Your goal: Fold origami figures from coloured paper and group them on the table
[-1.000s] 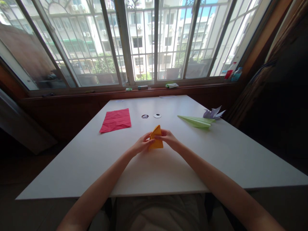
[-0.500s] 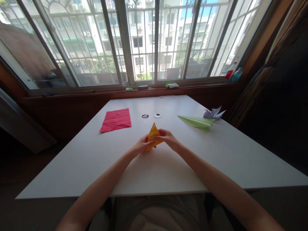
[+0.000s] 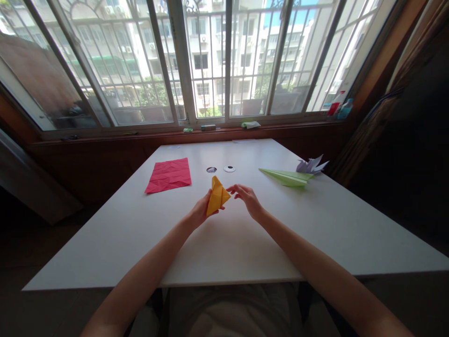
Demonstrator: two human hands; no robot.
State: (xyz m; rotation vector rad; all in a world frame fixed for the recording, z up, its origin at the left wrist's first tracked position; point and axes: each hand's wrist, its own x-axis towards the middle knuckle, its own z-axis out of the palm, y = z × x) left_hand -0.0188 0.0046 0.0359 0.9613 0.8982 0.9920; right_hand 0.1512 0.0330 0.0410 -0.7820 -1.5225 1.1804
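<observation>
A folded piece of yellow paper (image 3: 216, 196) is held just above the white table (image 3: 252, 243), its narrow tip pointing away and a corner sticking out to the right. My left hand (image 3: 202, 208) grips it from the left, with fingertips showing beneath its lower edge. Just off the right corner of the paper, my right hand (image 3: 247, 195) has its fingers bent and apart, with nothing in them. Whether the index fingertip touches the corner is hard to tell.
Creased red paper (image 3: 169, 175) lies flat at the left. Beyond the hands are two round pieces, one dark-patterned (image 3: 212, 170) and one white with a black spot (image 3: 229, 169). A green paper plane (image 3: 287, 178) and a pale purple folded paper (image 3: 312, 165) sit at the right.
My right hand has let go of the yellow paper and moved slightly right. The paper has turned and shifted left in my left hand, so its right corner now shows.
</observation>
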